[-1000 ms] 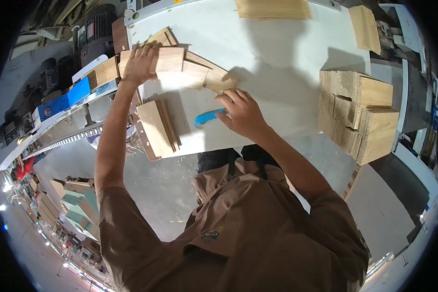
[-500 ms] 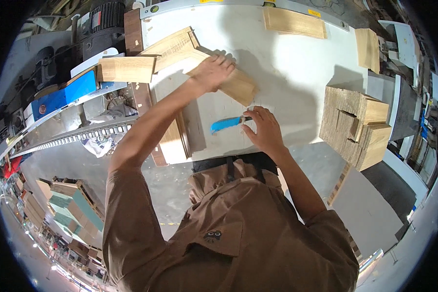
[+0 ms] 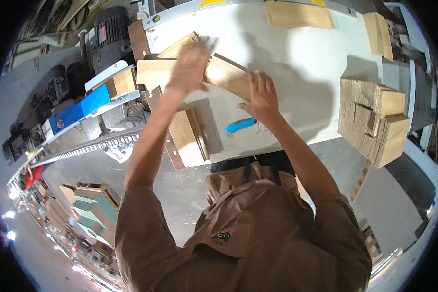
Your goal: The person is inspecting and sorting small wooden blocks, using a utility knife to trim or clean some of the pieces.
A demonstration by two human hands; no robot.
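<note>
My right hand [image 3: 264, 97] grips the right end of a pale wooden board [image 3: 227, 77], fingers at its end and thumb by its near edge. My left hand [image 3: 190, 65], smeared by motion, is over the left end of that board and a second wooden board [image 3: 153, 72] that juts past the table's left side. Its fingers are too blurred to read. Behind it shows part of another board [image 3: 180, 45]. A blue-handled utility knife [image 3: 241, 126] lies on the white table [image 3: 297, 68], just nearer to me than the right hand, apart from it.
A stack of wooden boards [image 3: 187, 138] sits at the table's near left corner. A larger stack [image 3: 362, 112] stands at the right. Single boards [image 3: 299, 15] lie at the far side, beside a long spirit level [image 3: 180, 14]. Machinery with a motor [image 3: 109, 36] is at left.
My right hand has let go of the knife and moved onto the board's right end. My left hand has shifted left along the boards. One board now reaches across at the left.
</note>
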